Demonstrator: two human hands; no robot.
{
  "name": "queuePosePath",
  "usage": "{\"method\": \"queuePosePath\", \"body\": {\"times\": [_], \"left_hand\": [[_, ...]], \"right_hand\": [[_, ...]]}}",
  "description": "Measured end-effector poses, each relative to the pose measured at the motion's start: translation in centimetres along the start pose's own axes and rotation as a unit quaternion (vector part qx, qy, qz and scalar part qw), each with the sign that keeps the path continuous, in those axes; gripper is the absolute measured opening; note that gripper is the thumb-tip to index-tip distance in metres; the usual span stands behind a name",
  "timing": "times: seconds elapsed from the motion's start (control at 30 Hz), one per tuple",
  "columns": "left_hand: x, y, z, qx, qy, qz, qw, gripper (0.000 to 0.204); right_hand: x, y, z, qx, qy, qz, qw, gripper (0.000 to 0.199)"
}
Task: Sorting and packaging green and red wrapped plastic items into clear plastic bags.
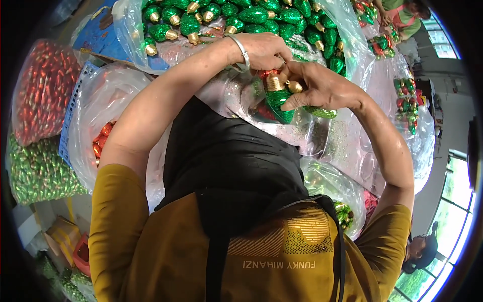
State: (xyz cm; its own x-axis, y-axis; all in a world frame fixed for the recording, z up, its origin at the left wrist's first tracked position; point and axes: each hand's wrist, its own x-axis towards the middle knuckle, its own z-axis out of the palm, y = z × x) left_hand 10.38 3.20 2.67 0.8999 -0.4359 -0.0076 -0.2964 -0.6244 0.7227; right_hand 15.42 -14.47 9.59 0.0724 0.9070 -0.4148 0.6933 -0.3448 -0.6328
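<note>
Over the table in front of me, my right hand (pixel 324 88) curls around a green glitter bulb ornament (pixel 279 106) with a ribbed gold cap, its thumb lying on the green side. Another gold cap (pixel 294 86) shows by its fingers, and a second green ornament (pixel 322 111) lies under the hand. My left hand (pixel 264 50), with a silver bangle at the wrist, meets the right fingertips above the caps. Its fingers are closed, and what they pinch is hidden. Bits of red show beside the caps. Clear plastic (pixel 251 103) surrounds the lower ornaments.
Loose green bulb ornaments (pixel 254 15) fill a plastic-lined spread at the far side. A bag of red ornaments (pixel 45 90) and a bag of green ones (pixel 43 171) stand left. Packed ornaments (pixel 406 105) lie right. Another person (pixel 402 17) is at the far right.
</note>
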Motion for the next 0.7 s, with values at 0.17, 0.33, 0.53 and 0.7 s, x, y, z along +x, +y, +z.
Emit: {"method": "queuePosePath", "body": {"times": [0.17, 0.33, 0.53, 0.7], "left_hand": [[-0.5, -0.7, 0.9, 0.059, 0.088, 0.081, 0.991, 0.027], [-0.8, -0.3, 1.0, -0.006, 0.077, 0.024, 0.997, 0.029], [-1.4, 1.0, 0.0, 0.011, 0.046, 0.030, 0.998, 0.030], [-1.2, 0.4, 0.5, 0.013, 0.041, 0.014, 0.999, 0.029]], "right_hand": [[0.9, -0.5, 0.2, -0.141, -0.030, -0.012, 0.989, 0.047], [0.5, 0.1, 0.0, -0.089, -0.033, 0.027, 0.995, 0.049], [-1.3, -0.1, -0.4, -0.016, -0.046, 0.017, 0.999, 0.044], [-0.4, -0.4, 0.1, -0.022, -0.006, 0.002, 1.000, 0.043]]}}
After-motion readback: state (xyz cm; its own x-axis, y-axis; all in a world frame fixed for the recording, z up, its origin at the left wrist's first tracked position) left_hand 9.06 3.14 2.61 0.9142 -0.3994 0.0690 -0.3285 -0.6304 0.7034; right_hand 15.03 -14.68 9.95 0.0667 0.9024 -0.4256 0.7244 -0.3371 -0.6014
